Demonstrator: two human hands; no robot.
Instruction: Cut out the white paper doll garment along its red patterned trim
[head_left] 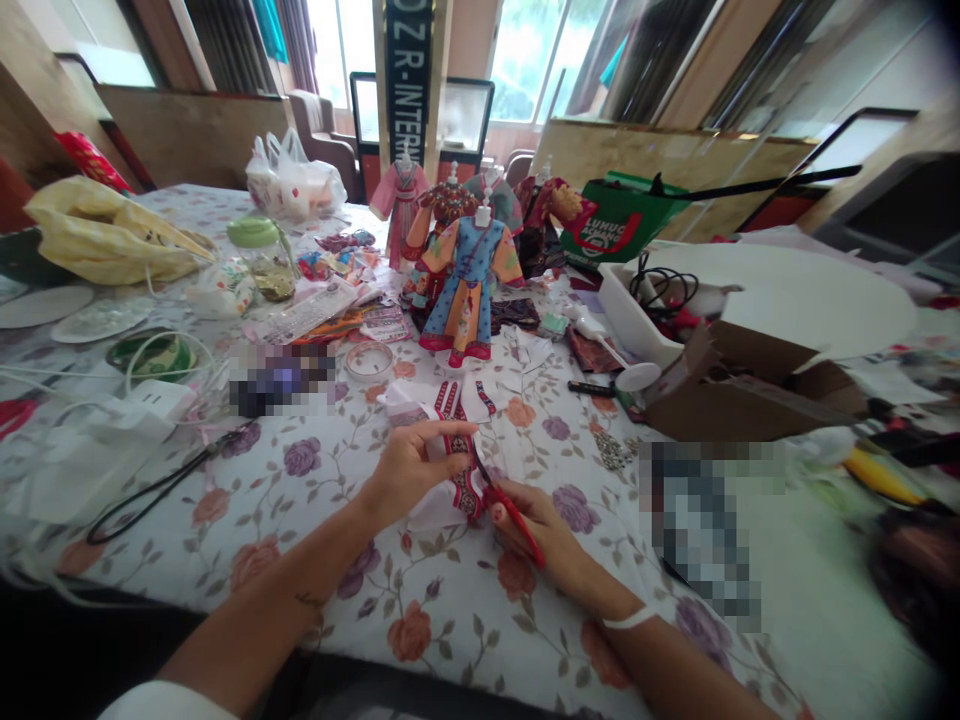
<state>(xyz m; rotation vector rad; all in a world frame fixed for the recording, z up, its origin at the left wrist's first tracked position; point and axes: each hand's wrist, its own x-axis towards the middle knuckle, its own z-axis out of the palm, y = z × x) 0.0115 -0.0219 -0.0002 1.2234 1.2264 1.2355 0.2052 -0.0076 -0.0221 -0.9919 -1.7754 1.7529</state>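
My left hand (420,465) pinches a piece of patterned fabric (463,497), white with a red and black woven band, just above the table. In my right hand (544,535) is a pair of scissors (517,518) with red handles. Its dark blades point up and left, at the right edge of the fabric beside my left fingertips. Whether the blades are cutting into the cloth I cannot tell. More white cloth with red trim (450,398) lies flat just beyond my left hand. My fingers cover part of the fabric.
Small dressed garment stands, one with a blue and orange dress (463,280), rise behind the cloth. A roll of clear tape (369,361) and a black marker (591,388) lie nearby. To the right stands an open cardboard box (742,385); a charger with cables (154,400) lies left.
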